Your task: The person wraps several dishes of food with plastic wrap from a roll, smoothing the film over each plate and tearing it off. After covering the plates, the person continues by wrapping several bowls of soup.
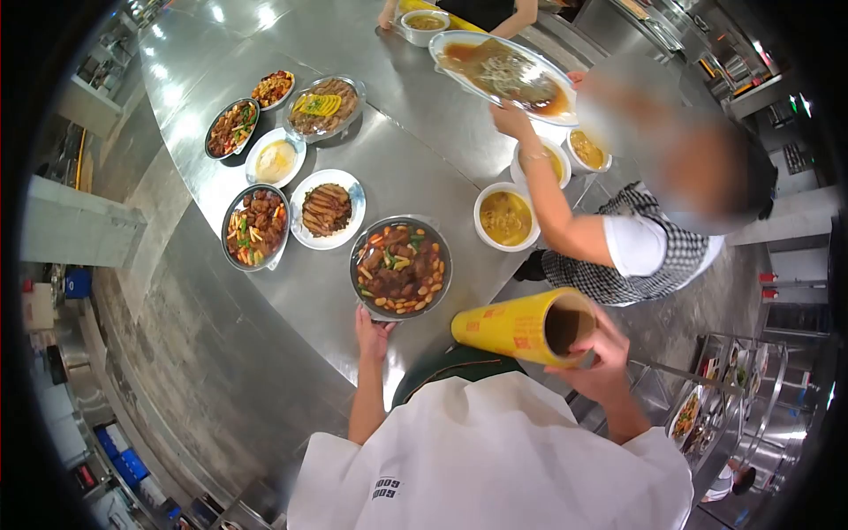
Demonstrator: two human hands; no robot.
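My left hand (pixel 374 336) is at the near rim of a round dark bowl (pixel 401 267), thumb at the edge and fingers curled against its underside. The bowl holds braised meat with beans and green pepper, under shiny clear film. In my right hand (pixel 605 358) is a thick yellow roll of cling film (pixel 503 327), gripped at its open end; the hollow core faces right. The roll lies slanted in front of my body, at the table's near edge, to the right of the bowl.
A co-worker (pixel 654 230) at the right holds an oval fish platter (pixel 503 78) over the steel table (pixel 424 172). Soup bowls (pixel 506 218) stand beneath it. Further left are a plate of sliced meat (pixel 327 209) and several other dishes. Another person's arm (pixel 521 16) shows at the far edge.
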